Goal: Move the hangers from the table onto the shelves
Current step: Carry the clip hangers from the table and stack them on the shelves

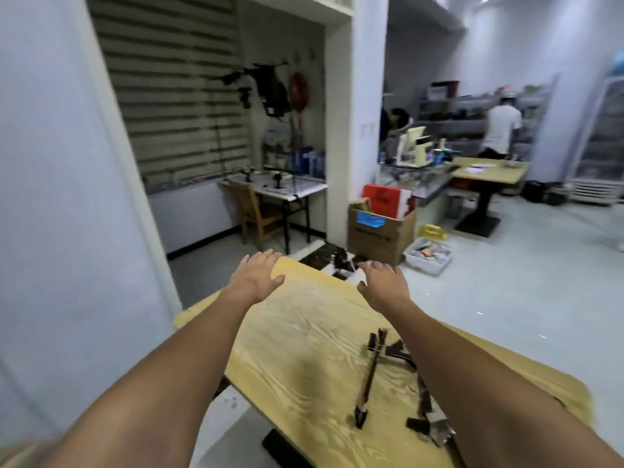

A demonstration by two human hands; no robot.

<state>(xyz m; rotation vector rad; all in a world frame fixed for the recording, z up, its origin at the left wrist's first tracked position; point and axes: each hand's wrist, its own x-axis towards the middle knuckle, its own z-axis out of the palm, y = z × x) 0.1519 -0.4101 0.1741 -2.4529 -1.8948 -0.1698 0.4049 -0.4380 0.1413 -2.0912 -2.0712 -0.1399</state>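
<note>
1. The left hand (256,276) is extended forward, palm down, fingers straight and empty, above the far edge of the bench (297,336).
2. The right hand (383,287) takes the same pose, empty, apart from the left hand.
3. The dark hangers (369,376) lie on the bench, partly under the right forearm: at least two; blur prevents an exact count.

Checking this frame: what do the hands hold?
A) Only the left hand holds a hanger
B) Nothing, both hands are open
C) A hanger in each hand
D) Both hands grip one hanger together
B: the left hand and the right hand reach forward with straight, empty fingers, while the hangers lie untouched on the table, nearer the camera.
</note>
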